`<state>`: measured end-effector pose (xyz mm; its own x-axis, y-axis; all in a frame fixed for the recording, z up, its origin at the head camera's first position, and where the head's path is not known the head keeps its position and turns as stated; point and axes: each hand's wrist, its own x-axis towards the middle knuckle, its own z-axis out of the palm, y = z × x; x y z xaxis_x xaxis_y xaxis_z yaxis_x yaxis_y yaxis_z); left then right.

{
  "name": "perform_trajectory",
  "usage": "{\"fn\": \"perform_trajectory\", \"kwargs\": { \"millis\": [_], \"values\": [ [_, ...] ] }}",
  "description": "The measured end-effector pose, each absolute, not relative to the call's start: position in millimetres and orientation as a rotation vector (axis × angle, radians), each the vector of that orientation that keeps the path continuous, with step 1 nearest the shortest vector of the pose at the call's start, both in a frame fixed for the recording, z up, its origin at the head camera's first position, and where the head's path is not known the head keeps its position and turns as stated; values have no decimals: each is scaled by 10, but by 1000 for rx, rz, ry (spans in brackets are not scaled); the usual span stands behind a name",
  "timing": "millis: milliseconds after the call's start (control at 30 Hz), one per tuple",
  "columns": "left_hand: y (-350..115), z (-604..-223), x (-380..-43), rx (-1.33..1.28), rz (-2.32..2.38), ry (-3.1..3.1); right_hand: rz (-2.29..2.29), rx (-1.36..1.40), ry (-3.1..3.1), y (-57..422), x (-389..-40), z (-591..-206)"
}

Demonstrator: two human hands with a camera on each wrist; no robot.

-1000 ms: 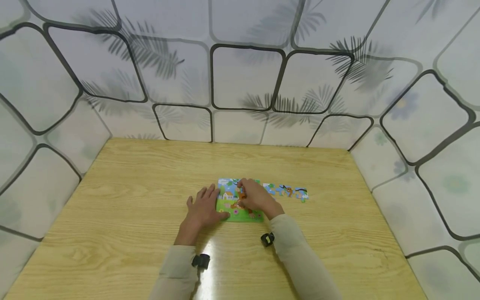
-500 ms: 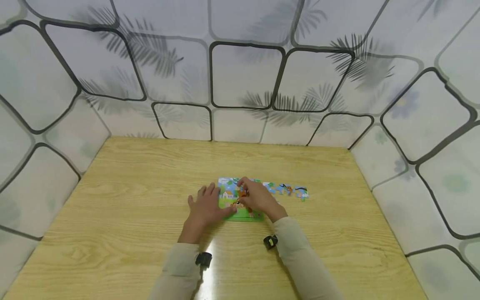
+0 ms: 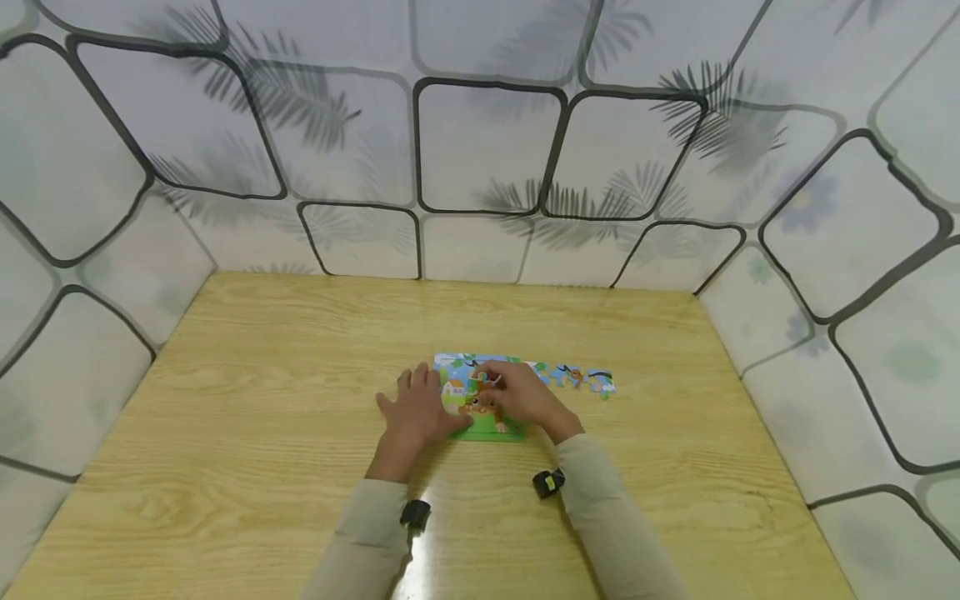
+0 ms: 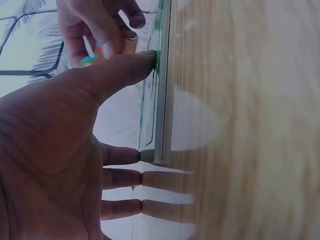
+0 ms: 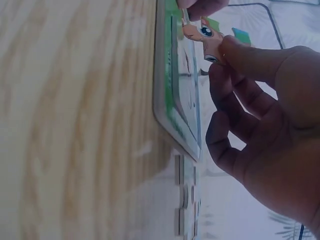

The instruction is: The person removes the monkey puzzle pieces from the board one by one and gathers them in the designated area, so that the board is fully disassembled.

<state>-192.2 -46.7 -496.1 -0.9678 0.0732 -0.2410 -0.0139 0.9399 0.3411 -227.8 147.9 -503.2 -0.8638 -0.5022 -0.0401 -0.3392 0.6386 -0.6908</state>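
A jigsaw board (image 3: 487, 437) with a bright animal picture and a green lower border lies flat on the table. My left hand (image 3: 420, 414) rests at its left side, thumb on the board's lower part and the other fingers spread beside its left edge. My right hand (image 3: 522, 395) is above the board's right half. Thumb and fingers pinch a puzzle piece (image 5: 214, 44) showing an orange-brown animal face with eyes. In the right wrist view the piece stands tilted, raised off the board. The right hand covers part of the picture.
Several loose puzzle pieces (image 3: 575, 376) lie in a row to the right of the board. The wooden table (image 3: 300, 350) meets patterned walls (image 3: 480, 150) at the back and sides.
My left thumb has slid right, further onto the board. My right hand has tilted up the pinched puzzle piece and moved slightly right. The loose pieces stay where they were.
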Motion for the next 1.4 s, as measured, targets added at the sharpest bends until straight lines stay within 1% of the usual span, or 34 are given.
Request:
{"fn": "perform_trajectory", "kwargs": {
  "millis": [133, 333, 633, 833, 1133, 1400],
  "values": [
    [-474, -4959, -1919, 55, 496, 2849, -1125, -673, 2622, 1588, -2266, -4983],
    [-513, -4950, -1898, 76, 504, 2848, -1172, -519, 2705, 1824, -2226, -4880],
    [-562, -4959, -1899, 127, 524, 2839, -1128, -403, 2811, 2305, -2156, -4936],
    [-577, -4953, -1898, 129, 494, 2842, -1107, -304, 2843, 2541, -2095, -4956],
    [-574, -4955, -1878, 139, 488, 2843, -996, -267, 2821, 2735, -2023, -5008],
    [-566, -4947, -1863, 152, 518, 2845, -867, -195, 2883, 2747, -2006, -5036]
  ]
}}
